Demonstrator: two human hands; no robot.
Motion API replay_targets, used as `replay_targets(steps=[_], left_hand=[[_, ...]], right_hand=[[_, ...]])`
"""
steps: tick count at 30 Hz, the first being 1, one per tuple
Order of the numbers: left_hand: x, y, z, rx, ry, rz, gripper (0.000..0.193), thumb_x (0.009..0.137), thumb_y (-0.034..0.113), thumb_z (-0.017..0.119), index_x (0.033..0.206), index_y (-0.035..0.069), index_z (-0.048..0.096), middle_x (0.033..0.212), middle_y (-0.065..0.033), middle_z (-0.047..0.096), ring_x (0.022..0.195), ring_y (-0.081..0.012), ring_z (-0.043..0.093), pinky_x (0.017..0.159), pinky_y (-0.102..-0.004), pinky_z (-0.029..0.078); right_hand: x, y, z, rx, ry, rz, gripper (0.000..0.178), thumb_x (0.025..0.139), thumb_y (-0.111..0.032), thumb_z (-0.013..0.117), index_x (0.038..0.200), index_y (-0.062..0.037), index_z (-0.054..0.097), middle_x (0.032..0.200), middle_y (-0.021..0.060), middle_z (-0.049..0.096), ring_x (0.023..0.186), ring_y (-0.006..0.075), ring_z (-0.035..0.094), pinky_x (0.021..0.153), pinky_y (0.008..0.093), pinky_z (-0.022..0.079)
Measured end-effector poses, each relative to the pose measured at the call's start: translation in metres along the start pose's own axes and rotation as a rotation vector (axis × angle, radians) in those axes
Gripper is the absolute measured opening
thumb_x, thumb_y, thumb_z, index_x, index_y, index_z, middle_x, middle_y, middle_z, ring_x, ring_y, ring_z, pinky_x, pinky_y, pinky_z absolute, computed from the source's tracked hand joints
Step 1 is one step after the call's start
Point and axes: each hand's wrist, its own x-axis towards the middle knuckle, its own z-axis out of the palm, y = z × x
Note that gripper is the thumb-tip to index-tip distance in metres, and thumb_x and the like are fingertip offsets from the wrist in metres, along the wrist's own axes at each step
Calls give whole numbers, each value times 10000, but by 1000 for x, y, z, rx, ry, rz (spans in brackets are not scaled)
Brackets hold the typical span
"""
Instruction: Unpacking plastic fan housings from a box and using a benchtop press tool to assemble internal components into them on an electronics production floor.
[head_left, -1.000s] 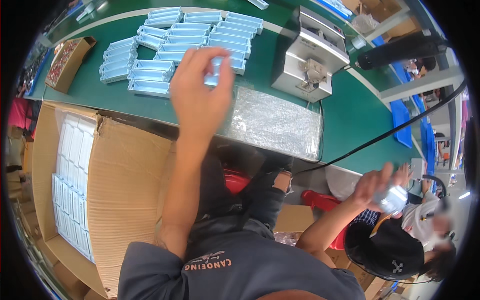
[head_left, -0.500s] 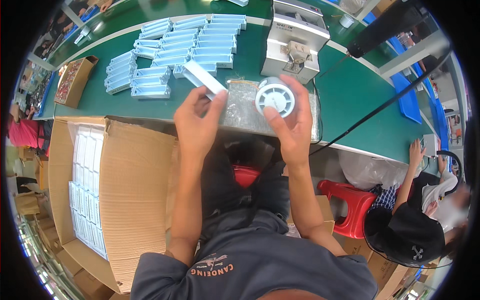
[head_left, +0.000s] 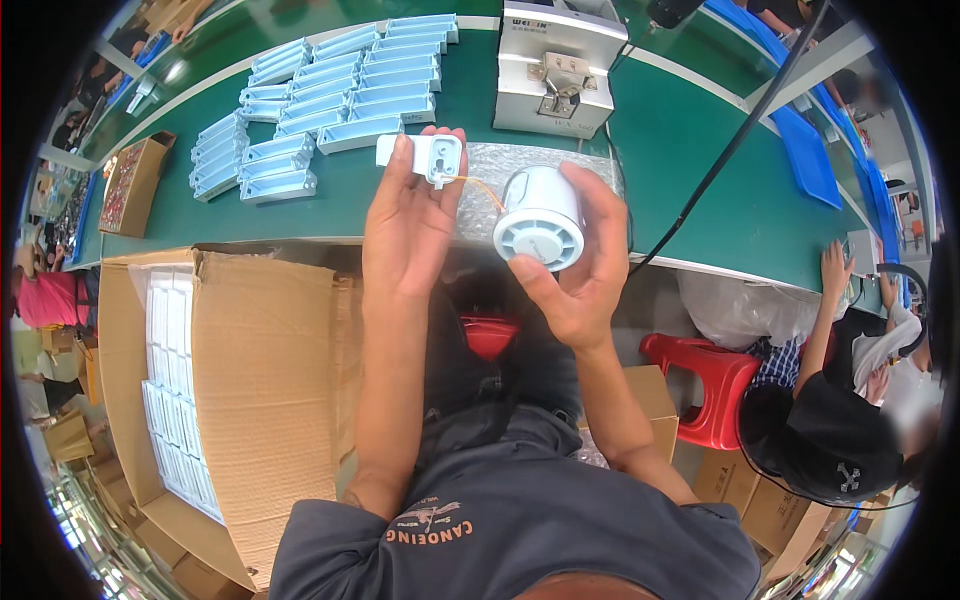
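Observation:
My left hand (head_left: 412, 230) is closed round a narrow white plastic housing (head_left: 445, 158), its squarish end with holes turned toward me. In my right hand (head_left: 590, 285) is a white cylindrical lamp head (head_left: 541, 203), gripped by thumb and fingers at its sides, with its spoked round end facing me. A thin orange-yellow wire (head_left: 487, 188) runs between the housing and the lamp head. Both parts are held over the front edge of the green table, by a clear wrapped pad (head_left: 490, 160).
Rows of pale blue housings (head_left: 350, 85) lie at the back left, beside a small parts box (head_left: 150, 185). A grey-white machine (head_left: 550, 65) stands behind the pad. The big carton (head_left: 260, 400) at left holds packed white pieces. Right: black cable (head_left: 715, 170), red stool (head_left: 712, 385), another person (head_left: 820, 440).
The housing in my left hand has turned from slanting lengthwise to nearly level, its holed end now showing. My right hand has tipped the lamp head, so more of its side shows.

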Motion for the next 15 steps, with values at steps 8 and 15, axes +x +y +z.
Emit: replay_targets(steps=[8,15], left_hand=[[0,-2,-6,1,4,-14,358,1021,184,671,1243,-63,539,1282,-199,587,1270,-316,592,1079,-416,549],[-6,-5,14,433,-1,202,401,1029,267,667,1296,0,532,1323,-230,623,1186,-260,640,969,-377,571]], right_hand=[[-3,7,-1,-58,38,18,783,821,-25,814,1475,56,393,1380,176,467,1217,274,601,1004,391,548],[3,13,-7,-269,50,32,755,783,-109,843,1435,13,482,1317,173,577,1171,289,632,962,410,527]])
